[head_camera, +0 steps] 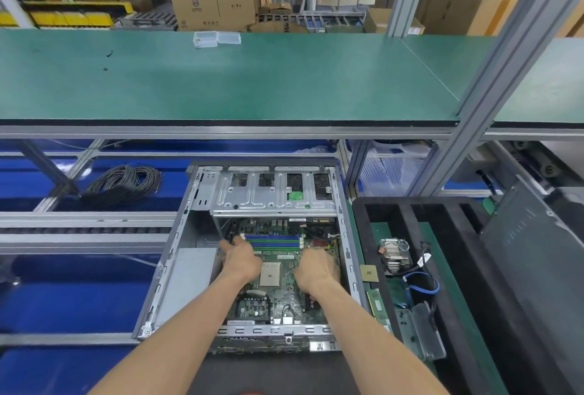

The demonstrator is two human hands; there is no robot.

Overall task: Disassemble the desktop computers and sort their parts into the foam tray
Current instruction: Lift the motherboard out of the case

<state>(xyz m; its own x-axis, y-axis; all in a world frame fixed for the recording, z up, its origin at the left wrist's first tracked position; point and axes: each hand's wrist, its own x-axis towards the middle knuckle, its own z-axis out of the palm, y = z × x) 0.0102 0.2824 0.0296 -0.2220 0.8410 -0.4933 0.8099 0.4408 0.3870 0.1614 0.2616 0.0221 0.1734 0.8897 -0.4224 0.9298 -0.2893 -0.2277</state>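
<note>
An open desktop case (177,246) lies flat in front of me with its green motherboard (278,293) exposed and a silver drive cage (271,195) at its far end. Both my hands are inside the case on the board. My left hand (240,260) is at the board's left edge beside the memory slots (273,241), fingers curled down over the edge. My right hand (316,268) lies near the board's right edge, fingertips hidden. To the right stands the black foam tray (455,268) holding a heatsink (395,257), a CPU chip (369,273), a memory stick (377,304) and a blue cable (423,282).
A grey side panel (534,255) leans at the far right. A coil of black cable (126,184) lies left of the case on the blue surface. A green shelf (221,78) overhangs the case, carrying two small clear boxes (216,38). Aluminium frame posts (493,78) stand right.
</note>
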